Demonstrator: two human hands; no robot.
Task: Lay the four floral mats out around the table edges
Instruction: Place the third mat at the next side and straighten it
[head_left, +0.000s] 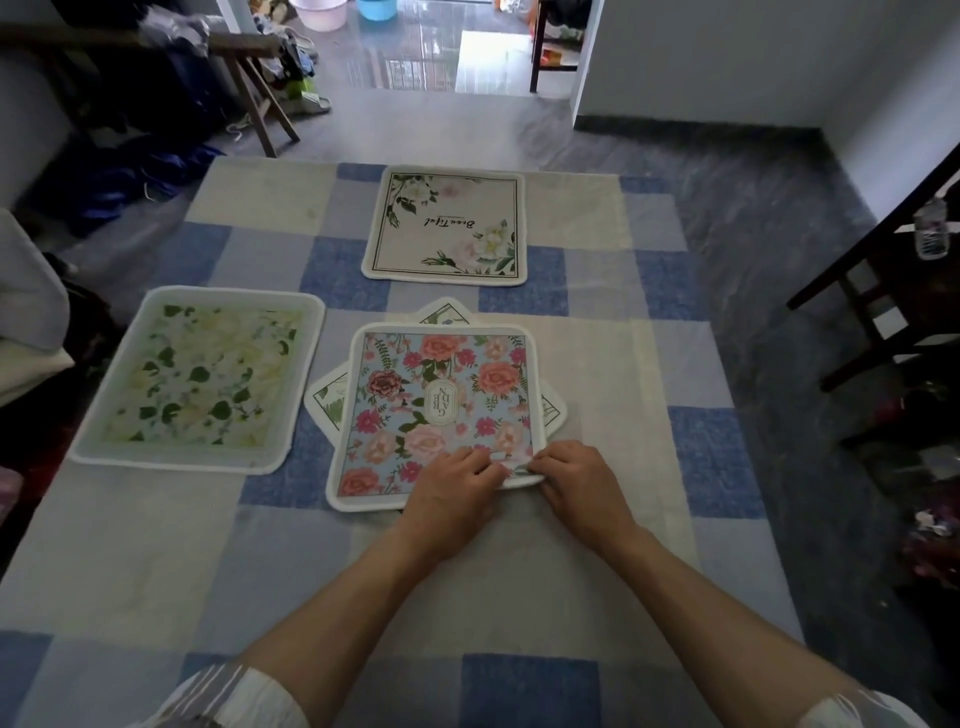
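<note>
Blue-ground rose mat (441, 410) sits atop the 4th mat (330, 400) — left hand (457, 483) and right hand (576, 486) both pinch its near-right corner — so a careless lift could snag that lower one and drag it crooked.

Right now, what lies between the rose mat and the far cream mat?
In the head view, a corner of the fourth mat pokes from under the rose mat; then bare checked tablecloth up to the cream mat.
</note>
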